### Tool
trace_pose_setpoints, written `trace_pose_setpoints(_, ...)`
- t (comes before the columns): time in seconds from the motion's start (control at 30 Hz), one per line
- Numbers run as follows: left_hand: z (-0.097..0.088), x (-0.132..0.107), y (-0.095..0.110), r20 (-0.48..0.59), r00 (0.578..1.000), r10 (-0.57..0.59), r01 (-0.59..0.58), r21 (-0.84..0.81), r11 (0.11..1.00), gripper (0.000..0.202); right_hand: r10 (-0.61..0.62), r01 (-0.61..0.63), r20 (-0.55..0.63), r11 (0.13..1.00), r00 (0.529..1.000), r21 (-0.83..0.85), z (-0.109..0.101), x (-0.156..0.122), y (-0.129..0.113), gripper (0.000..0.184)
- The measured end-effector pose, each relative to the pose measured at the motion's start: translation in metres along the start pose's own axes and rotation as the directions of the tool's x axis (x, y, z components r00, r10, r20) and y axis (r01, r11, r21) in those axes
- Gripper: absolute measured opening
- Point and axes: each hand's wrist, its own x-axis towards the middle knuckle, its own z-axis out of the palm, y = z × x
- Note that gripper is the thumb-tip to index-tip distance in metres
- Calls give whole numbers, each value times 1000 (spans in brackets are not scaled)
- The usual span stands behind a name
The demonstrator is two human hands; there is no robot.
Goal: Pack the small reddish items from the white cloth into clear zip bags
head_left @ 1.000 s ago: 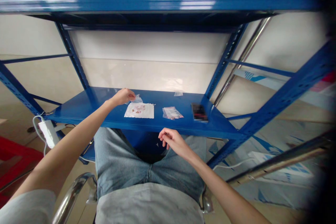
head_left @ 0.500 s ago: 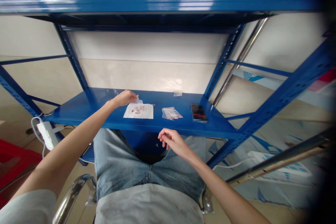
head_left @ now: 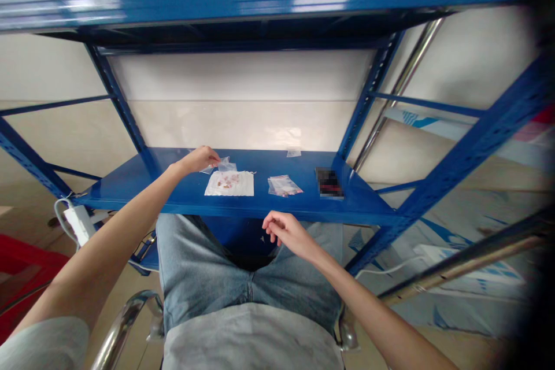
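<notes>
My left hand (head_left: 200, 159) reaches over the blue shelf (head_left: 173, 201), its fingertips pinched on a small clear plastic bag (head_left: 224, 161). More clear plastic lies flat under and beside these fingers. Just in front is a white drawstring pouch (head_left: 240, 185) with small pinkish-brown pieces (head_left: 228, 180) on or showing through it; I cannot tell which. My right hand (head_left: 284, 230) hovers over my lap before the shelf's front edge, empty, with fingers loosely bent and apart. Nearest to it on the shelf are stacked clear zip bags (head_left: 284, 185) with small reddish contents.
A dark, pixelated flat object (head_left: 329, 183) lies at the shelf's right. Another clear bag (head_left: 293, 152) rests by the back wall. Overhead runs an upper shelf beam (head_left: 182, 3). A white power strip (head_left: 79, 224) hangs at the left corner, above a red stool (head_left: 26, 266).
My left hand has shifted slightly left, and more clear plastic shows beneath and beside its fingers. My right hand stays over my lap. The view has tilted a little.
</notes>
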Motion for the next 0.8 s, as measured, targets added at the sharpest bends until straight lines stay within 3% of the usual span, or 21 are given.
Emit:
trace_pose_setpoints(0.13, 2, 0, 6, -4, 1000, -20, 20, 121, 992, 18, 4, -4, 3, 1000, 1000, -21, -1, -1, -2, 16)
trace_pose_setpoints(0.3, 2, -3, 7, -39, 999, -33, 37, 99, 994, 18, 7, -7, 4, 999, 1000, -39, -1, -2, -5, 16)
trace_pose_setpoints(0.4, -3, -6, 4, -84, 992, -93, 91, -27, 995, 17, 7, -7, 4, 999, 1000, -39, -1, -1, -5, 16)
trace_pose_setpoints(0.47, -7, -9, 1, -159, 963, -217, 176, -239, 955, 14, 7, -7, 7, 999, 1000, -40, -1, -1, -4, 16)
trace_pose_setpoints(0.53, -8, -14, -3, -250, 890, -383, 238, -462, 854, 16, 8, -7, 7, 999, 1000, -43, 0, -2, -4, 16)
trace_pose_setpoints(0.67, 4, -34, -15, -408, 651, -640, 252, -679, 689, 28, -1, 1, -2, 999, 1000, -45, 0, -1, 0, 16)
trace_pose_setpoints(0.8, 30, -54, -35, -364, 404, -839, 265, -831, 488, 22, -29, 21, -123, 998, 992, -63, -21, 14, 8, 17)
